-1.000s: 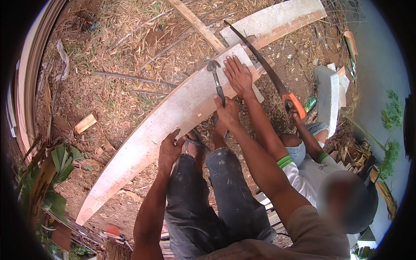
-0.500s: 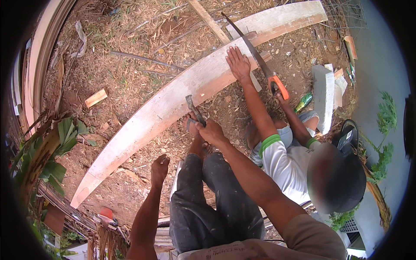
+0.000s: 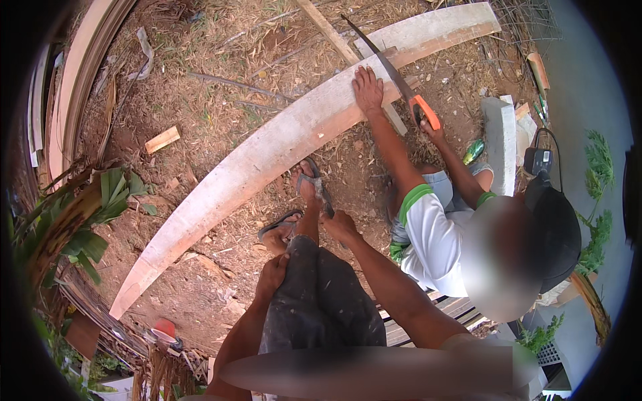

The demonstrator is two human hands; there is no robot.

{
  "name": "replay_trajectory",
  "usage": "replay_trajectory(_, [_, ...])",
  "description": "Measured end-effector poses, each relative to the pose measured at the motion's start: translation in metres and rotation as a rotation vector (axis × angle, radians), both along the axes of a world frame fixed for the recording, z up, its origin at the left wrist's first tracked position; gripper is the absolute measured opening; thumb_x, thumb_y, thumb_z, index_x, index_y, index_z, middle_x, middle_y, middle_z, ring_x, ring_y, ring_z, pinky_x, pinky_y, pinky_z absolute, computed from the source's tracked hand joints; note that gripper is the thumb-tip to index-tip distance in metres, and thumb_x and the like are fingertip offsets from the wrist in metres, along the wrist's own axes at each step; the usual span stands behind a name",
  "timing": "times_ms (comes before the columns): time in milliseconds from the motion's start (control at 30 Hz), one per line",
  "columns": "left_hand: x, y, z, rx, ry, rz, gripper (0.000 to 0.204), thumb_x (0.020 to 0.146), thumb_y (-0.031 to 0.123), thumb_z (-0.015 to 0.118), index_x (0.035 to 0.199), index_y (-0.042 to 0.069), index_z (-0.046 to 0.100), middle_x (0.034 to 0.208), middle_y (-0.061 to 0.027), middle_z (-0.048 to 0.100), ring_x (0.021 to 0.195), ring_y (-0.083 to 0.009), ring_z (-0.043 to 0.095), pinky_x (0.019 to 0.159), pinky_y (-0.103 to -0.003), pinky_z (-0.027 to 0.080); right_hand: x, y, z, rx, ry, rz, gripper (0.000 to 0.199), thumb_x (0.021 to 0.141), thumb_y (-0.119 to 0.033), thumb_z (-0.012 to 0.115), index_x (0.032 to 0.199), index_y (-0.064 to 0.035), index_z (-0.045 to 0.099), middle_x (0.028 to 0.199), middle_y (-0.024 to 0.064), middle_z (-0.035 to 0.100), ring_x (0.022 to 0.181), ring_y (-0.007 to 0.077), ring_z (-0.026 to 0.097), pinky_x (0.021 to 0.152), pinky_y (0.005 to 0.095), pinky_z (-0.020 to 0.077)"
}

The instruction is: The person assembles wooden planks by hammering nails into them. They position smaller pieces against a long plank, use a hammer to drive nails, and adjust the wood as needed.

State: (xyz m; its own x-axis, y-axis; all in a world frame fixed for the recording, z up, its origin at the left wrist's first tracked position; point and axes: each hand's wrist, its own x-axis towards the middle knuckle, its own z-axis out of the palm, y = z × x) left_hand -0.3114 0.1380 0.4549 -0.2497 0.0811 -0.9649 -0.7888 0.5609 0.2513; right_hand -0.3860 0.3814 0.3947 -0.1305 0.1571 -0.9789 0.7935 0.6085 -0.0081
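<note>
My right hand (image 3: 341, 227) is closed around the handle of a hammer (image 3: 324, 195), held low beside my sandalled foot. My left hand (image 3: 272, 274) rests on the side of my dark trouser leg, with its fingers against the cloth and no tool in it. Ahead of my feet lies a long curved wooden board (image 3: 234, 177), pale with a reddish edge. Across its far part, a co-worker's hand (image 3: 368, 90) presses flat on the wood, while the other hand holds an orange-handled handsaw (image 3: 396, 79), its blade over the board.
A co-worker crouches close on my right. A narrow wooden strip (image 3: 328, 32) passes under the board. On the ground lies a short wood block (image 3: 162, 140). Stacked curved boards (image 3: 79, 80) stand at far left; a grey concrete block (image 3: 499, 137) stands by the right wall.
My right hand has lowered the hammer away from the board toward my foot. My left hand has moved onto my trouser leg. The co-worker leans farther forward, saw still at the board.
</note>
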Motion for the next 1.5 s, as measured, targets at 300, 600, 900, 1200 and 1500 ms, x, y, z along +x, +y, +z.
replay_trajectory(300, [0.029,-0.053,0.016,0.039,0.086,-0.131,0.05,0.096,0.047,0.051,0.123,0.007,0.065,0.109,-0.0224,0.069,0.106,-0.0333,0.066,0.093,-0.039,0.047,0.089,-0.011,0.03,0.03,0.154,-0.126,0.06,0.091,-0.046,0.055,0.112,0.0098,0.061,0.109,0.0321,0.065,0.108,0.0431,0.063,0.093,0.0479,0.0491])
replay_trajectory(600, [0.068,-0.151,0.076,0.013,0.227,0.367,0.048,0.097,0.038,0.058,0.123,-0.001,0.063,0.102,-0.0082,0.067,0.087,-0.0215,0.065,0.079,-0.035,0.051,0.228,-0.059,0.077,0.092,0.181,-0.144,0.056,0.09,-0.05,0.055,0.086,0.0048,0.065,0.072,0.0199,0.067,0.068,0.0339,0.069,0.069,0.0437,0.0533])
replay_trajectory(900, [0.189,-0.278,0.084,-0.29,0.218,0.049,0.047,0.098,0.04,0.047,0.105,-0.003,0.066,0.092,-0.0249,0.067,0.087,-0.0331,0.066,0.081,-0.044,0.047,0.294,-0.112,0.103,-0.067,0.015,-0.124,0.067,0.079,-0.062,0.068,0.089,0.0044,0.065,0.072,0.0164,0.068,0.073,0.0293,0.071,0.066,0.0409,0.0543])
replay_trajectory(1200, [0.257,-0.342,0.086,-0.246,0.122,-0.065,0.048,0.092,0.048,0.054,0.114,0.008,0.068,0.108,-0.0233,0.068,0.108,-0.0412,0.062,0.091,-0.047,0.048,0.322,-0.205,0.119,-0.044,0.14,-0.238,0.038,0.079,-0.03,0.082,0.07,-0.0076,0.053,0.058,0.003,0.054,0.045,0.0125,0.053,0.04,0.0293,0.0422])
replay_trajectory(1500, [0.347,-0.436,0.157,-0.194,0.396,0.414,0.045,0.094,0.039,0.057,0.12,0.004,0.066,0.112,-0.023,0.068,0.114,-0.0362,0.062,0.098,-0.04,0.046,0.309,-0.28,0.181,-0.094,0.281,0.162,0.031,0.08,-0.03,0.079,0.085,-0.0018,0.067,0.069,0.0078,0.063,0.058,0.0172,0.06,0.054,0.033,0.0465])
